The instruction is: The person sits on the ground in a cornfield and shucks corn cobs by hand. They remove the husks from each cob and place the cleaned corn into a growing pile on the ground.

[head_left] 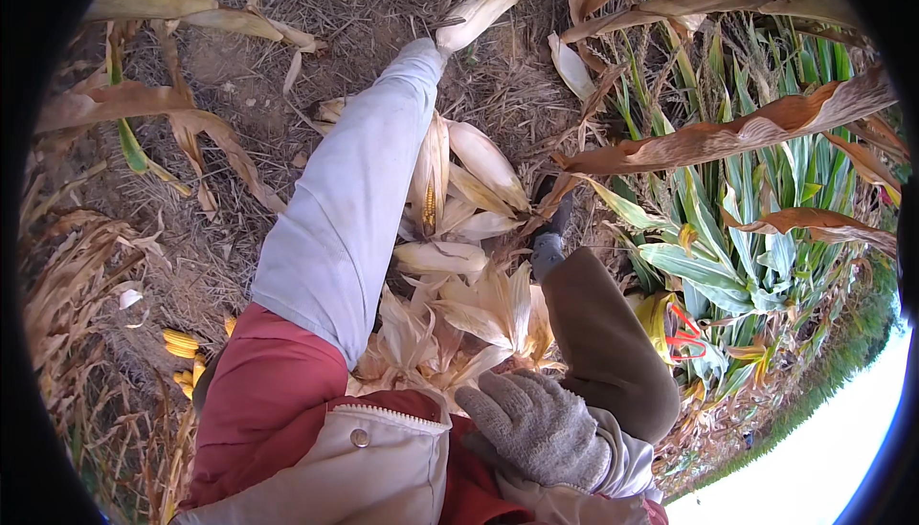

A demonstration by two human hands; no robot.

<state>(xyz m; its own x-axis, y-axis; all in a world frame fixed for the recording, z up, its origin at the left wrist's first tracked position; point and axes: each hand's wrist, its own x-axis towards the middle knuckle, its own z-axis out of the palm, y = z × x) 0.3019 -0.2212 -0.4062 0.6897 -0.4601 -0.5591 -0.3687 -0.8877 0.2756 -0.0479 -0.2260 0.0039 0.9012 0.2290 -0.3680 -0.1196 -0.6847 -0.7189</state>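
My left arm, in a pale grey sleeve with a red upper part, stretches far forward over the ground. Its cuff meets the lower end of a corn ear in pale husk; the fingers of that hand are hidden, so its grip does not show. Close to my body, my right hand wears a fuzzy grey glove. Its fingers are curled and pressed together, and whatever may be inside them is hidden. Between my arms lie several husked ears, one with yellow kernels showing, and a heap of loose dry husks.
Bare yellow cobs lie at the left. Dry brown leaves hang across the right, before green plants. My bent knee in brown trousers is beside a yellow bag with red straps. Another pale ear lies farther off.
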